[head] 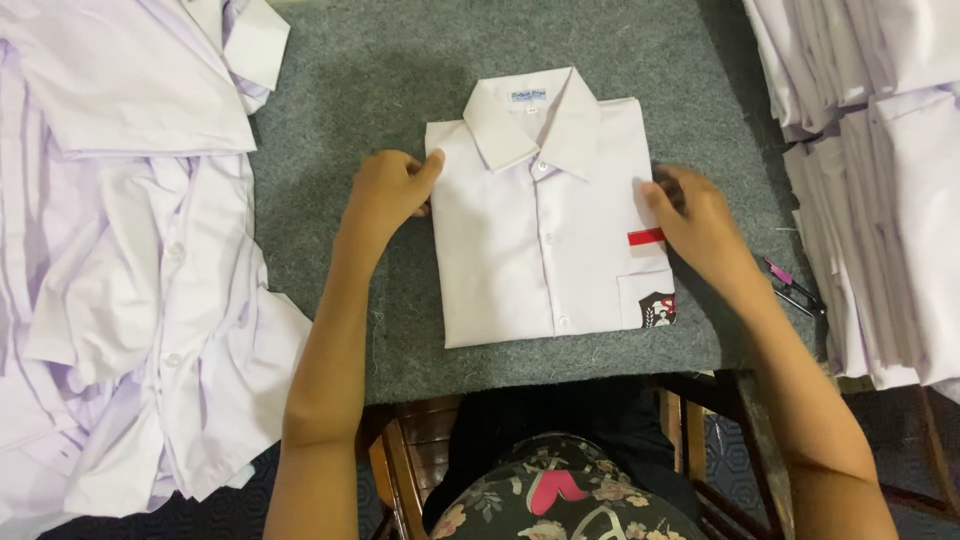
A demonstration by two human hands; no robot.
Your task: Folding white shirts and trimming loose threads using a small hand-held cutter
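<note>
Hands point(385, 195) point(695, 225) flanking folded white shirt point(545, 250), grey felt tabletop point(380, 70)

Garment workshop, folding/packing station. Evidence: counter point(400, 60) covered in grey felt padding, one folded white uniform shirt point(545, 225) laid out on it. Loose heap of identical unfolded white shirts point(130, 300) on one side, neat stacks of already folded ones point(880, 180) on the other. Small thread snips point(795, 290) with pink handle at the felt's edge. Worker seated on a wooden chair point(400, 460).
</note>
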